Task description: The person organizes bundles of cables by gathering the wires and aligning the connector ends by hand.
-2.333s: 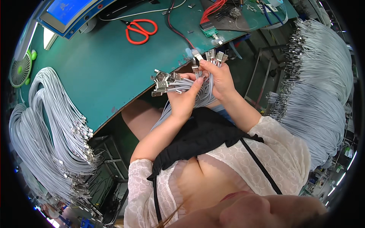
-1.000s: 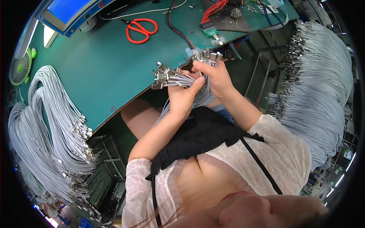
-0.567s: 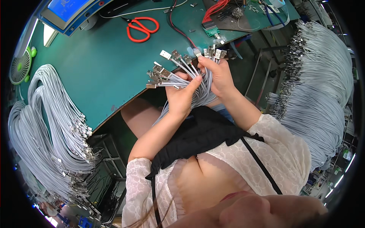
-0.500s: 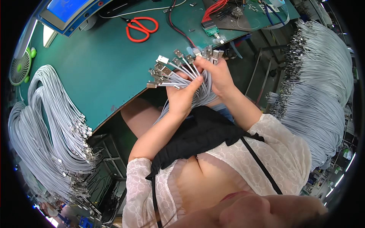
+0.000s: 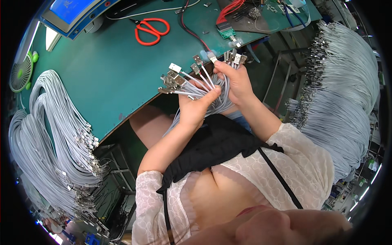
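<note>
A bundle of grey-white USB cables (image 5: 222, 100) fills both my hands at the table's front edge, its metal plugs fanned out. My left hand (image 5: 195, 108) is closed round the left part of the bundle, thumb across the cables, with several plugs (image 5: 175, 77) sticking out past the fingers. With thumb and fingers, my right hand (image 5: 237, 81) grips more of the cables and pinches one USB plug (image 5: 212, 57). This plug points at the table edge, where a red and black wire pair (image 5: 198, 36) ends; whether it sits in a socket I cannot make out.
Red-handled scissors (image 5: 152, 32) lie on the green table (image 5: 110, 65). Behind are a blue-screened device (image 5: 67, 12) and a small green circuit board (image 5: 227, 33) with red wires. A green fan (image 5: 21, 71) stands left. Big cable heaps hang left (image 5: 45, 143) and right (image 5: 343, 90).
The plugs between my hands have shifted and spread. My right thumb has moved slightly right, and the plug at its tip now shows more plainly. My left hand stays nearly in place.
</note>
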Demonstrator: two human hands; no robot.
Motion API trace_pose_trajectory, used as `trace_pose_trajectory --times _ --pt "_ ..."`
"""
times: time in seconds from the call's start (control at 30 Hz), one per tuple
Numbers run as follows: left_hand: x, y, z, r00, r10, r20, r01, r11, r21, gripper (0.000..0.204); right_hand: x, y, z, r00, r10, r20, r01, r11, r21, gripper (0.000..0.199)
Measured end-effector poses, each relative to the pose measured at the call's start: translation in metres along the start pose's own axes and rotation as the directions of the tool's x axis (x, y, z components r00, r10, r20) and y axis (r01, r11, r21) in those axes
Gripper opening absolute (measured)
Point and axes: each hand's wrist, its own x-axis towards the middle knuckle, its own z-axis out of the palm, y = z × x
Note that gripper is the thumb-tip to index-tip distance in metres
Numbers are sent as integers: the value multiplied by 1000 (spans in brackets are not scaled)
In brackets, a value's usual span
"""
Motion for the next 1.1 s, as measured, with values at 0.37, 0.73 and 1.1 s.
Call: trace_pose_trajectory --times 0.37,0.73,1.1 --pt "-3 1 0 989 -121 88 112 989 97 20 4 -4 9 990 26 139 -6 990 -139 15" --pt "-4 -5 -2 996 -86 26 86 996 28 22 -3 -7 2 996 60 59 -58 997 -40 10" --pt "3 -3 3 999 -48 -2 48 998 29 19 -2 -7 -1 994 64 89 -63 998 -10 8"
